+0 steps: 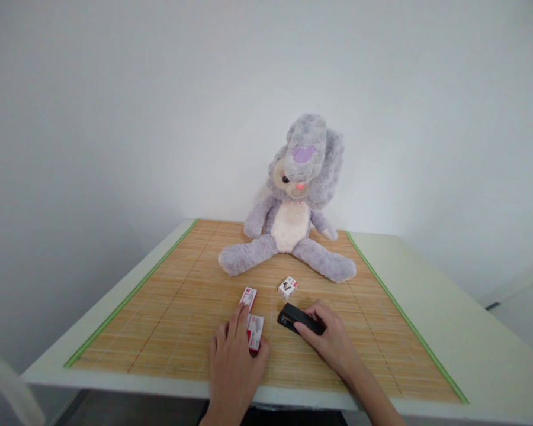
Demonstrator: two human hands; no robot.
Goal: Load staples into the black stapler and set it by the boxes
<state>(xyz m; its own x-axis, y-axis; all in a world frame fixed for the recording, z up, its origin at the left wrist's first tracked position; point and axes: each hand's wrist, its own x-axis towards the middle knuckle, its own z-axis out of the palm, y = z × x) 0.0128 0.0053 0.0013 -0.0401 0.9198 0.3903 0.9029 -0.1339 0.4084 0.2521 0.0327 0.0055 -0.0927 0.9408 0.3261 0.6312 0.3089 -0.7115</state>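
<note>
My left hand (233,361) is over a small white-and-red staple box (255,331), its thumb at the lower right corner and its fingers along the left side. Just past the fingertips lies a second, narrower white-and-red box (249,296), partly covered by them. My right hand (333,337) is closed around a black stapler (299,318), which rests low over the mat with its front end pointing left. A third small white box (288,287) with a dark picture on it sits beyond the stapler, touched by neither hand.
A grey plush rabbit (291,228) sits at the back against the wall, legs spread toward me. Beneath everything is a bamboo mat (182,313) with green edges, on a white table (444,302). A blurred pale curved object (11,384) shows at the lower left.
</note>
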